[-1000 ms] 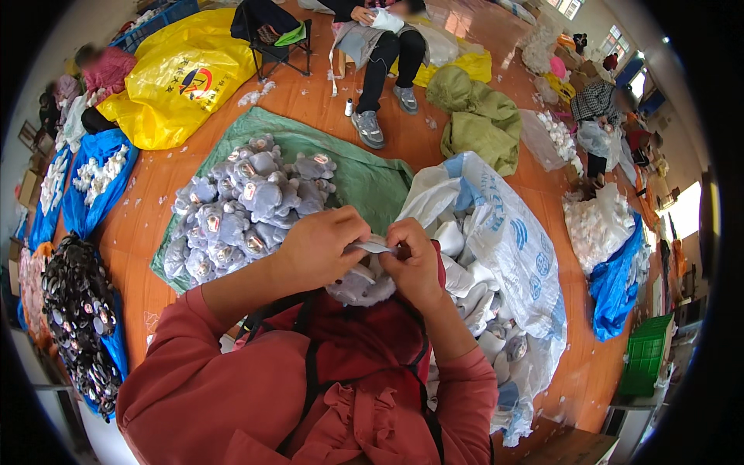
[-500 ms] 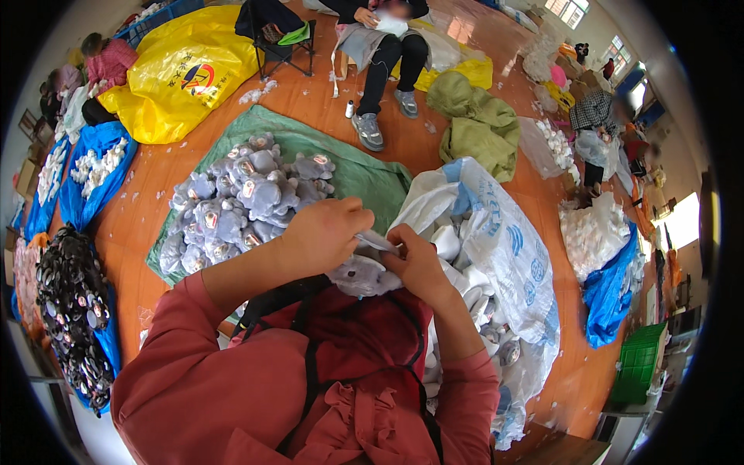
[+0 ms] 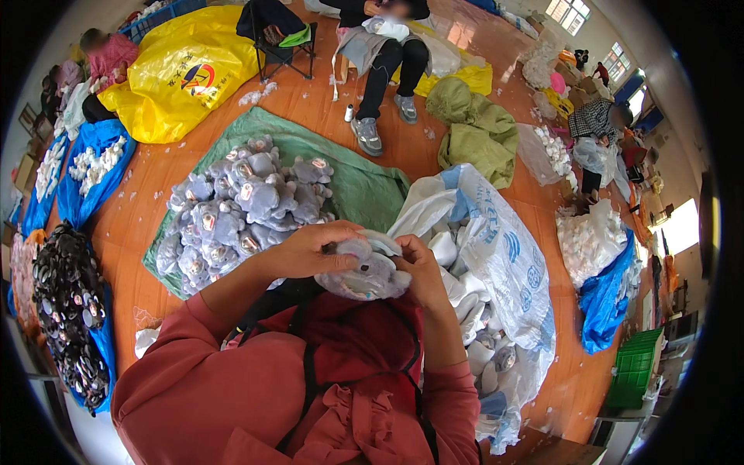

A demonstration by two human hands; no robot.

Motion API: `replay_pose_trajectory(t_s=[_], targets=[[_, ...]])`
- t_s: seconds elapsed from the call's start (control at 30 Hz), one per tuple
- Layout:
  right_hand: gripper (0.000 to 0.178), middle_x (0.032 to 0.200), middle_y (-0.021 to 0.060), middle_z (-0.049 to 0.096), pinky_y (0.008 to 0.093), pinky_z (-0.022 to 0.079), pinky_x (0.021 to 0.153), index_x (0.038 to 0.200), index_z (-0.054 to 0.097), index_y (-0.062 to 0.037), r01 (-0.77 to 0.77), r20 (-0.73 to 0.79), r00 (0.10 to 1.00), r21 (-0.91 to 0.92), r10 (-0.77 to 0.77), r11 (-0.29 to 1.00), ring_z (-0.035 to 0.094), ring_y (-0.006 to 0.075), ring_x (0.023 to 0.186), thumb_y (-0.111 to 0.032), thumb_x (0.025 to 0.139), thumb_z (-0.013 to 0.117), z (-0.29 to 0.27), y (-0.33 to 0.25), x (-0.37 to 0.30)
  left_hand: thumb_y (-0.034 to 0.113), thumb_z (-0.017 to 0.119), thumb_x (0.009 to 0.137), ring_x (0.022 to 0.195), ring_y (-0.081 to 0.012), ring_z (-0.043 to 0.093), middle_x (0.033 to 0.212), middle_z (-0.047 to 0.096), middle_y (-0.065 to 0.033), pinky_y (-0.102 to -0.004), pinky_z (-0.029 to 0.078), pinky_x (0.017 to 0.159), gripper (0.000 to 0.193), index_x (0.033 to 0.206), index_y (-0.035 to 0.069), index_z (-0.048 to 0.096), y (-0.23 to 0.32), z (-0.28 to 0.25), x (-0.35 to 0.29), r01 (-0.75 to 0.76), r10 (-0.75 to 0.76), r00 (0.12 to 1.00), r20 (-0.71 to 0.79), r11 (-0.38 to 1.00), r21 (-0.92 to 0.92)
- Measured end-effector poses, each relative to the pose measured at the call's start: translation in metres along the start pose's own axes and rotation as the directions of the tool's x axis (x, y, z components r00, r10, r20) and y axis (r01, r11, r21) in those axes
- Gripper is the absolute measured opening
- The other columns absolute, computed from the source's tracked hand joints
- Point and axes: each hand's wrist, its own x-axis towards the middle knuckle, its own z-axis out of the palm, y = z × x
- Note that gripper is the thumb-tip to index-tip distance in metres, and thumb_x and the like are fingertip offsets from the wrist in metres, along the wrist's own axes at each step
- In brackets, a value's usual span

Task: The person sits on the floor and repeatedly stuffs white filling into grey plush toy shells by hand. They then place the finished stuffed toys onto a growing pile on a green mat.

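Above my lap I hold a grey plush toy piece (image 3: 364, 277) with a rounded ear and a small dark eye. My left hand (image 3: 314, 249) grips its left side, the fingers curled over the upper edge. On the other side my right hand (image 3: 422, 267) pinches the rim. A whitish edge curves along the top of the piece between both hands. Just beyond my left hand lies a heap of grey plush toys (image 3: 240, 198) on a green sheet (image 3: 360, 182). By my right arm, an open white and blue woven sack (image 3: 508, 240) holds white and grey plush pieces (image 3: 469, 291).
Far left, dark plush pieces (image 3: 70, 310) are piled on blue sheeting. A yellow sack (image 3: 182, 70) and a folding chair (image 3: 279, 39) stand beyond the heap. A seated person (image 3: 384, 58) faces me; an olive sack (image 3: 477, 132) lies nearby. A green crate (image 3: 635, 368) stands right.
My left hand has lowered from a raised position onto the toy piece's side. The piece has turned and shows more of its face, with an ear visible. The right hand has shifted slightly right and down.
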Motion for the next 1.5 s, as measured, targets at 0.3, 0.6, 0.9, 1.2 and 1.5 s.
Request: replay_pose_trajectory(t_s=[0.3,0.6,0.9,1.2,1.5], targets=[[0.039,0.115,0.0007,0.061,0.0263,0.043,0.091,0.132,0.053,-0.0017,0.194,-0.014,0.980,0.250,-0.197,0.949,0.054,0.0101,0.104,-0.022,0.100,0.058,-0.002,0.040,-0.013,0.010,0.063,0.092,0.088,-0.0174,0.061,0.096,0.063,-0.0095,-0.0295,0.048,0.078,0.019,0.108,0.000,0.063,-0.021,0.022,0.007,0.020,-0.026,0.890,-0.455,1.000,-0.018],[0.024,0.102,-0.0030,0.062,0.0224,0.043,0.083,0.117,0.062,-0.0017,0.194,-0.156,0.969,0.001,-0.191,0.981,0.051,0.0062,0.092,-0.018,0.100,0.057,0.014,0.059,-0.013,0.016,0.065,0.091,0.068,-0.0112,0.050,0.074,0.058,-0.0057,-0.0290,0.044,0.064,0.018,0.092,-0.002,0.062,-0.034,0.030,0.003,0.173,-0.237,0.857,-0.458,0.969,-0.179],[0.023,0.100,0.0006,0.064,0.0232,0.048,0.081,0.110,0.063,-0.0026,0.265,-0.463,0.882,0.325,-0.092,0.908,0.058,0.0080,0.088,-0.021,0.105,0.049,0.023,0.067,0.001,0.021,0.061,0.096,0.101,-0.0120,0.057,0.116,0.059,-0.0048,-0.0284,0.048,0.087,0.042,0.132,0.002,0.050,-0.048,0.017,0.000,0.192,-0.478,0.870,-0.123,0.558,-0.808],[0.026,0.101,0.0001,0.063,0.0233,0.045,0.082,0.110,0.061,-0.0031,0.298,-0.554,0.821,0.207,-0.140,0.932,0.055,0.0083,0.089,-0.025,0.104,0.050,0.025,0.070,0.011,0.024,0.061,0.098,0.098,-0.0127,0.061,0.107,0.066,-0.0024,-0.0296,0.049,0.086,0.026,0.116,0.006,0.063,-0.061,0.061,-0.014,0.133,-0.607,0.765,-0.216,0.476,-0.869],[0.015,0.084,-0.0050,0.057,0.0227,0.044,0.067,0.096,0.060,-0.0098,-0.002,-0.380,0.920,0.229,0.091,0.973,0.050,0.0052,0.074,-0.024,0.100,0.059,0.021,0.099,0.001,0.026,0.059,0.099,0.093,-0.0149,0.063,0.101,0.067,-0.0015,-0.0320,0.052,0.082,0.022,0.112,0.008,0.063,-0.069,0.058,-0.007,0.047,-0.747,0.595,-0.298,0.402,-0.914]])
